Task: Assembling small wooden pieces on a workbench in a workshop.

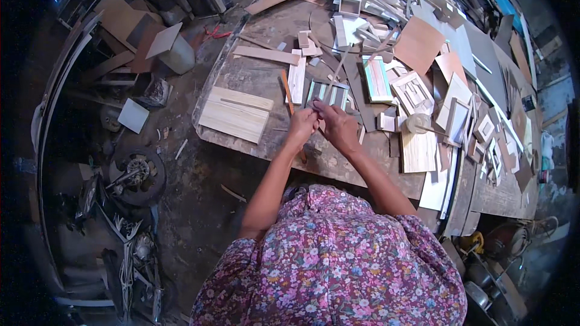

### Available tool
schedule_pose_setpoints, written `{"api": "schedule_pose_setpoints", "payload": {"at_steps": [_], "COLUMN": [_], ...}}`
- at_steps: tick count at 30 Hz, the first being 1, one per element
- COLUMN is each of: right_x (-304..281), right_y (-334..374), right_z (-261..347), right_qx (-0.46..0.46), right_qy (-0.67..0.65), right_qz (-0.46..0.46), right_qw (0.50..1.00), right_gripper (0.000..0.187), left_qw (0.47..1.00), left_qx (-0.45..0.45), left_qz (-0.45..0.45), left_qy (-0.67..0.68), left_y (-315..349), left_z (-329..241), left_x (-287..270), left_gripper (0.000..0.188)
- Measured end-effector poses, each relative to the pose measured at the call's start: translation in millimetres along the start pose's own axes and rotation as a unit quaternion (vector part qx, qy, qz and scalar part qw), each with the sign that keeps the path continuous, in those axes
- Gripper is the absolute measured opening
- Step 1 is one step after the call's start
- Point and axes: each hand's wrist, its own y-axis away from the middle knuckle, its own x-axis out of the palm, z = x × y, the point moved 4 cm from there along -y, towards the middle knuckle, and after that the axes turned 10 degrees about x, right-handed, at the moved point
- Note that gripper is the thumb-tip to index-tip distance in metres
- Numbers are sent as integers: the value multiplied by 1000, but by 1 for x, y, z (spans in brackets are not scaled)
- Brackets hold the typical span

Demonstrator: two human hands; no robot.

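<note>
My left hand (304,125) and my right hand (339,127) meet above the near part of the workbench, fingertips together. Both are closed in a pinch; what lies between the fingers is too small and covered to make out. Just beyond them lies a dark panel with pale green stripes (327,93), partly hidden by my right hand. A thin wooden strip (339,67) slants away from the fingers; whether it is held or lies behind them, I cannot tell. An orange-brown strip (286,88) passes beneath my left hand.
Pale boards (234,115) lie left on the workbench (241,78). To the right are a jar with a stick in it (418,123), a green-edged frame (377,78), a small wooden frame (413,92) and heaped offcuts. A wheel (138,172) sits on the floor at left.
</note>
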Motion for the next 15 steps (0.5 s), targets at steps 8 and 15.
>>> {"api": "schedule_pose_setpoints", "payload": {"at_steps": [8,15], "right_x": [-2,0], "right_y": [-27,-6], "right_z": [-28,-12], "right_qx": [35,44], "right_qy": [-13,28], "right_qz": [-77,25], "right_qw": [996,998], "right_gripper": [40,37], "left_qw": [1000,999], "left_qx": [-7,-11], "left_qz": [10,-16], "left_qy": [-11,-33], "left_y": [-1,0], "left_z": [5,7], "left_x": [6,4], "left_gripper": [21,21]}}
